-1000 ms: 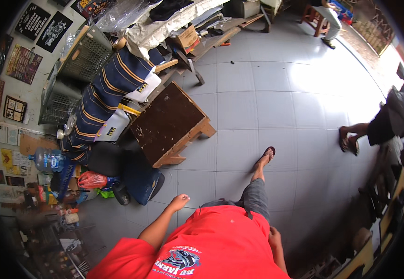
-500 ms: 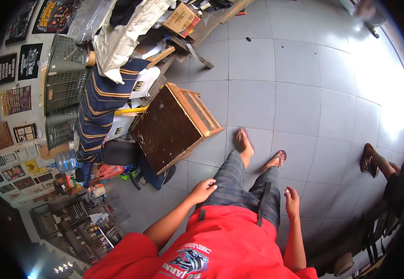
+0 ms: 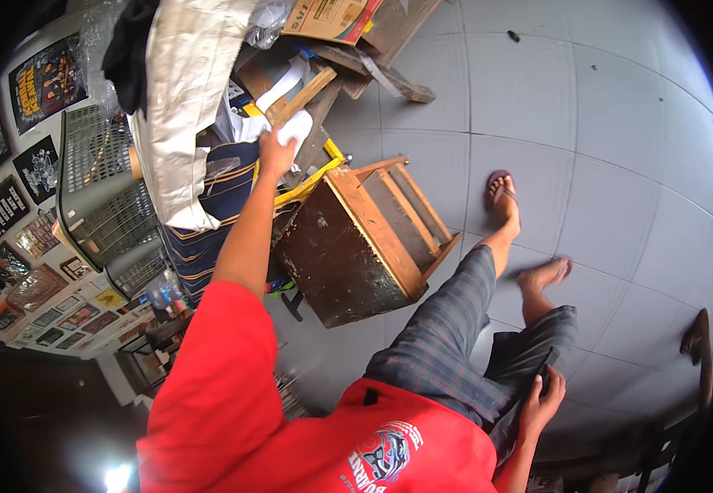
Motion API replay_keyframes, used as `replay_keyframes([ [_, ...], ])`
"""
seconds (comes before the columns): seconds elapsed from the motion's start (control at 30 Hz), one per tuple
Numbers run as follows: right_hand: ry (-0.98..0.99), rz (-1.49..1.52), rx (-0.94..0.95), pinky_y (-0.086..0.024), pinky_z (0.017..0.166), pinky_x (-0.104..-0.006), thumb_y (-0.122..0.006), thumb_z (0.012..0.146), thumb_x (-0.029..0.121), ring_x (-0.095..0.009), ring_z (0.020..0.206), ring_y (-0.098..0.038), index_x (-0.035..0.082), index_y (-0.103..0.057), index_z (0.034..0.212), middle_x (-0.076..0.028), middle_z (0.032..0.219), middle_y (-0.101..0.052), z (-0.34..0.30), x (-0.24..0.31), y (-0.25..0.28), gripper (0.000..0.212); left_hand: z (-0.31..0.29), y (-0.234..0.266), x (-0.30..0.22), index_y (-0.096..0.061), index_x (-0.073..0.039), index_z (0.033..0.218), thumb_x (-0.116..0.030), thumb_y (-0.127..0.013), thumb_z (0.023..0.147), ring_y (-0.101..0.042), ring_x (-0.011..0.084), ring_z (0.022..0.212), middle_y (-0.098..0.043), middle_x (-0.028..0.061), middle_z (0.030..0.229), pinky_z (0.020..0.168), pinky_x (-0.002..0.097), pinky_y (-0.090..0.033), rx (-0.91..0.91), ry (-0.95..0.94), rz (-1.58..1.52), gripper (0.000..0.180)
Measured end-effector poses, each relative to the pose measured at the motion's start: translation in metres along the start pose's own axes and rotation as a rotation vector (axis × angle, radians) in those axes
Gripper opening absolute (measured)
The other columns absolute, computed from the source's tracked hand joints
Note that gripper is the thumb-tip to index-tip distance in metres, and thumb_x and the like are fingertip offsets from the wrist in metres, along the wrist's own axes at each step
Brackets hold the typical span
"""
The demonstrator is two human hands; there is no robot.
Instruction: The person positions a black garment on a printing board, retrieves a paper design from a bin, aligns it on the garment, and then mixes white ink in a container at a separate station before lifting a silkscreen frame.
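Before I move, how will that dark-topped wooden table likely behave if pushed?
The wooden table will probably stay stiff, given its solid-looking top and wooden rails. On the smooth-looking floor tiles it may slide, and its angular frame makes rolling unlikely.

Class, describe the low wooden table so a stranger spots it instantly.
On the grey tiled floor, to the right of the striped navy cloth, sits the low wooden table. Its scuffed dark-brown top and slatted wooden side set it apart from that cloth.
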State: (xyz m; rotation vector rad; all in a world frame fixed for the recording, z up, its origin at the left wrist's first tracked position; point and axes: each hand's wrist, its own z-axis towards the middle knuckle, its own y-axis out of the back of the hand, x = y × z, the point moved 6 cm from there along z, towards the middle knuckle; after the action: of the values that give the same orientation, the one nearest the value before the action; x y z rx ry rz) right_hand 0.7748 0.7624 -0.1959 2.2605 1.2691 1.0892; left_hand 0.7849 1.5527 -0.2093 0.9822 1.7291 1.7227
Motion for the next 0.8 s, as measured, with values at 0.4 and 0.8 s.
replay_keyframes([
  [0.4,0.025,-0.049,0.019,-0.041,0.091,-0.0379,-0.059,0.087,0.003,-0.029,0.097,-0.054,-0.005,-0.057,0.1,-0.014,0.1,-0.056,0.058,0.028,-0.018,0.015,0.061,0.039,0.144,-0.052,0.0,0.129,-0.039,-0.066,0.084,-0.056,0.0345,0.117,-0.057,0.0234,0.126,0.099,0.039,-0.043,0.039,0.648,-0.109,0.061],
  [0.8,-0.051,-0.144,0.092,-0.043,0.089,-0.0457,-0.068,0.084,0.011,-0.036,0.093,-0.056,-0.005,-0.066,0.096,-0.018,0.095,-0.063,0.091,0.058,-0.01,0.02,0.07,0.042,0.271,-0.061,0.008,0.111,-0.03,-0.055,0.09,-0.061,0.0407,0.105,-0.063,0.0282,0.11,0.09,0.0421,-0.048,-0.162,0.684,0.11,0.043],
])
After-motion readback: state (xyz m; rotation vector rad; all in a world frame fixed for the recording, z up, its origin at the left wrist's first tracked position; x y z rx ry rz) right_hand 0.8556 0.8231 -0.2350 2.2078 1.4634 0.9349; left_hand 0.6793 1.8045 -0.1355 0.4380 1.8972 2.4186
